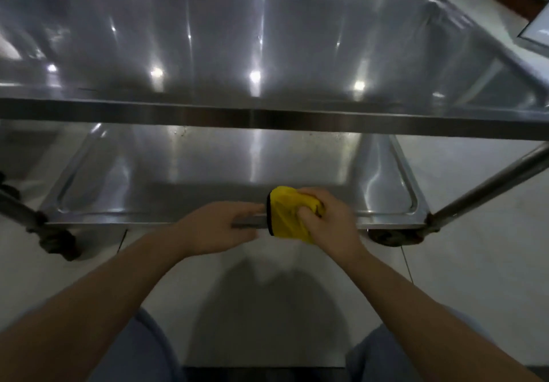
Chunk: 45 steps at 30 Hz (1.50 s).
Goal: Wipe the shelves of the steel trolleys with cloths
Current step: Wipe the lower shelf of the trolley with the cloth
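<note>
Head view: the right hand (329, 224) is closed around a bunched yellow cloth (289, 213) with a black edge, fingers curled over its top and thumb pressed into its near side. The cloth sits on the near rim of the steel trolley's lower shelf (237, 161). Just beside it, the left hand (215, 228) pinches that rim, fingers above and thumb below. The upper shelf (267, 40) gleams above.

The lower shelf (237, 161) lies open across the middle of the frame, but the upper shelf's front rail (267, 118) crosses just above it. Slanting legs (490, 188) bound lower left and right; both hands crowd the near rim at centre.
</note>
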### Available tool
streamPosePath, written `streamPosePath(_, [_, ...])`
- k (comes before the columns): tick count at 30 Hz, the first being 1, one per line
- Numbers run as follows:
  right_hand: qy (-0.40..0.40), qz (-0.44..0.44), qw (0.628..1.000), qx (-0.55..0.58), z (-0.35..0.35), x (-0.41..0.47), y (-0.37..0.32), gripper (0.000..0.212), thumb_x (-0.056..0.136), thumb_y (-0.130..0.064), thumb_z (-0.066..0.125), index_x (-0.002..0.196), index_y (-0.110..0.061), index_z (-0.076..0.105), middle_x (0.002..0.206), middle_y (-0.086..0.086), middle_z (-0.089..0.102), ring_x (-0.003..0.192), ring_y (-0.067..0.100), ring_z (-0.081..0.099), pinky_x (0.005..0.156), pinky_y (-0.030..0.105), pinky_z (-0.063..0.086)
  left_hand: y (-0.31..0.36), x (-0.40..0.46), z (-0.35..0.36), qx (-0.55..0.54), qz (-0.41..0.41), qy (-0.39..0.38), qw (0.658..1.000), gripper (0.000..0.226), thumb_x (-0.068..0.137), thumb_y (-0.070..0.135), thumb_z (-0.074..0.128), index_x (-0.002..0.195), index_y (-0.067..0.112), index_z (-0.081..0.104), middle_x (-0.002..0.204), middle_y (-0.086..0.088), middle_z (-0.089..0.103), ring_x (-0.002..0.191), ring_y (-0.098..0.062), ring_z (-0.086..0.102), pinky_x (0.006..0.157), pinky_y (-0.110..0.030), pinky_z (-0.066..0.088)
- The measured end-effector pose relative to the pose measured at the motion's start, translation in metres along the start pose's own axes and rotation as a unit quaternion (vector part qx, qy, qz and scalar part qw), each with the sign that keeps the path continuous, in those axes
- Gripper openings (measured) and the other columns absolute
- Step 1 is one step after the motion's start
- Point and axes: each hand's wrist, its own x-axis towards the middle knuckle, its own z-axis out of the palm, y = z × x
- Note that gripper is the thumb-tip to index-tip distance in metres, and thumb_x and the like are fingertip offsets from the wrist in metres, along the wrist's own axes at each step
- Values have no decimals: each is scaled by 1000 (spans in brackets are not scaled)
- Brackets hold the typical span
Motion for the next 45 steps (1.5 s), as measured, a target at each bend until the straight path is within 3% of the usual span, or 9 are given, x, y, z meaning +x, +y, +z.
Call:
streamPosePath(3, [10, 72, 993, 96, 17, 11, 4, 7, 88, -27, 67, 95, -28, 67, 87, -15, 67, 81, -5, 62, 73, 12, 48, 5, 7, 10, -165, -16, -40, 985, 61, 71, 58, 72, 121, 70, 38, 126, 42, 49, 114, 22, 45, 91, 0, 36])
streamPosePath(8, [-46, 191, 945, 261, 27, 12, -8, 16, 87, -39, 66, 95, -26, 72, 91, -1, 73, 86, 16, 71, 75, 35, 59, 11, 22, 9, -211, -29, -103, 972, 42, 79, 59, 66, 118, 44, 59, 114, 23, 66, 106, 5, 61, 94, -23, 47])
streamPosePath(12, [-98, 154, 933, 311, 25, 8, -17, 37, 81, -16, 74, 116, -20, 64, 102, 11, 71, 90, 35, 68, 75, 50, 57, 20, 24, 11, -249, -33, -43, 967, 23, 86, 41, 67, 107, 31, 66, 98, 12, 72, 90, 2, 66, 82, -20, 52])
streamPosePath(19, [-40, 118, 986, 115, 26, 12, -6, 33, 83, -5, 63, 110, -24, 68, 98, -1, 72, 94, 18, 68, 78, 33, 58, -15, 9, -8, -247, -78, 5, 966, 21, 86, 6, 60, 104, 15, 66, 100, -12, 67, 94, -25, 66, 81, -41, 58])
streamPosePath(25, [-18, 87, 996, 20, 23, 26, -15, 5, 84, -21, 71, 89, -23, 69, 78, 0, 68, 71, 4, 62, 64, 29, 53, -39, 3, -24, -298, -106, 106, 943, 26, 90, 39, 61, 99, 16, 67, 101, -14, 65, 94, -27, 63, 81, -49, 54])
streamPosePath(28, [-69, 58, 991, -94, 21, 44, -31, 21, 82, -33, 73, 82, -12, 68, 71, 7, 63, 59, 0, 53, 55, 19, 43, -55, 3, -32, -298, -110, 124, 940, 28, 90, 43, 59, 97, 17, 67, 98, -11, 65, 89, -22, 61, 73, -39, 51])
streamPosePath(32, [-111, 73, 979, -153, 13, 68, -51, 29, 84, -35, 69, 60, -24, 56, 51, -13, 52, 48, -5, 50, 47, 8, 38, -68, 5, -33, -368, -98, 126, 916, 24, 89, 48, 59, 104, 30, 62, 101, 7, 63, 91, -8, 58, 68, -22, 46])
streamPosePath(40, [-164, 175, 965, -109, 2, 97, -33, 36, 82, -42, 67, 82, -6, 66, 55, -1, 54, 45, 5, 52, 42, 15, 41, -73, 53, -13, -383, -120, 182, 898, 41, 86, 52, 60, 93, 13, 63, 87, -7, 63, 80, -16, 59, 65, -25, 44])
streamPosePath(45, [-131, 194, 966, -112, 13, 106, 11, 31, 89, -32, 65, 71, -8, 58, 49, 1, 49, 37, 7, 48, 38, 18, 40, -87, 60, 3, -343, -106, 149, 921, 68, 80, 51, 68, 139, 31, 40, 125, 9, 49, 107, -8, 46, 83, -20, 39])
